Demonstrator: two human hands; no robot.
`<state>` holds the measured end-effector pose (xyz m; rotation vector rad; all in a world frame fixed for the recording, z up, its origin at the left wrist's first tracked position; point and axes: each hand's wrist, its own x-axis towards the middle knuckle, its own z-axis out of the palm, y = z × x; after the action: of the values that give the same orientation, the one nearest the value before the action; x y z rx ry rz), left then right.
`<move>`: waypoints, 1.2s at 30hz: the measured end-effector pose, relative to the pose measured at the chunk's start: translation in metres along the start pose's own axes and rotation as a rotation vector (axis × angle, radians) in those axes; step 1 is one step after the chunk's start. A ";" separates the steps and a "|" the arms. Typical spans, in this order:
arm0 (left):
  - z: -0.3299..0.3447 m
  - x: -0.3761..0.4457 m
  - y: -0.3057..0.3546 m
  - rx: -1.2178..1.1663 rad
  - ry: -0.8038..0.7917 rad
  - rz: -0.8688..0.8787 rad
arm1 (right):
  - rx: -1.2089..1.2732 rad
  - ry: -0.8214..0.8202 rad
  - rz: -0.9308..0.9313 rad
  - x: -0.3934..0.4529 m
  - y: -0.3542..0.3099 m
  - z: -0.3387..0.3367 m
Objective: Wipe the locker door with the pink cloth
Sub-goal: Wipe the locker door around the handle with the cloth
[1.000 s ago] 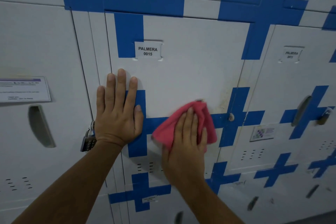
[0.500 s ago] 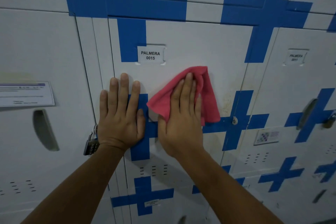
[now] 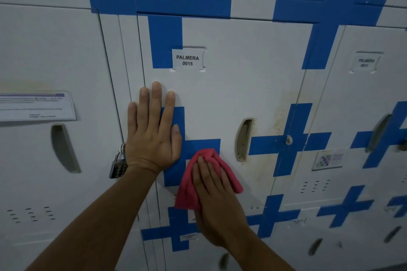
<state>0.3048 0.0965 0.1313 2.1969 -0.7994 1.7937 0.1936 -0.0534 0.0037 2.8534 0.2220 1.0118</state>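
Note:
The white locker door (image 3: 237, 86) with blue cross stripes and a label "PALMERA 0015" fills the middle of the view. My left hand (image 3: 152, 132) lies flat on its left edge, fingers spread and pointing up, holding nothing. My right hand (image 3: 217, 202) presses the crumpled pink cloth (image 3: 189, 185) against the lower part of the door, just below and right of the left hand. The cloth covers part of a blue stripe. A recessed handle slot (image 3: 243, 138) on the door is uncovered, right of the cloth. Yellowish stains (image 3: 278, 121) mark the door's right edge.
A combination padlock (image 3: 117, 166) hangs just left of my left wrist. The left neighbouring locker carries a paper notice (image 3: 37, 105) and a handle slot (image 3: 63, 148). The right locker has a label (image 3: 364, 62) and a small sticker (image 3: 328, 159). A lock stud (image 3: 288, 139) sits right of the door.
My right hand has slid the pink cloth down the door, from beside the label to the lower part, uncovering the handle slot. My left hand has stayed flat in place.

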 end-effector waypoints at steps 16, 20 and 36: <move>0.002 0.001 -0.003 0.056 -0.032 -0.004 | 0.239 0.175 0.166 0.055 -0.021 -0.057; -0.002 0.001 -0.001 0.008 -0.059 -0.025 | 0.160 0.141 0.123 0.070 0.011 -0.082; 0.000 0.000 -0.001 -0.031 -0.028 -0.011 | 0.163 0.258 0.313 0.088 0.021 -0.100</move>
<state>0.3051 0.0972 0.1310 2.2078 -0.8139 1.7374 0.2000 -0.0539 0.1388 2.9561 -0.1353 1.4877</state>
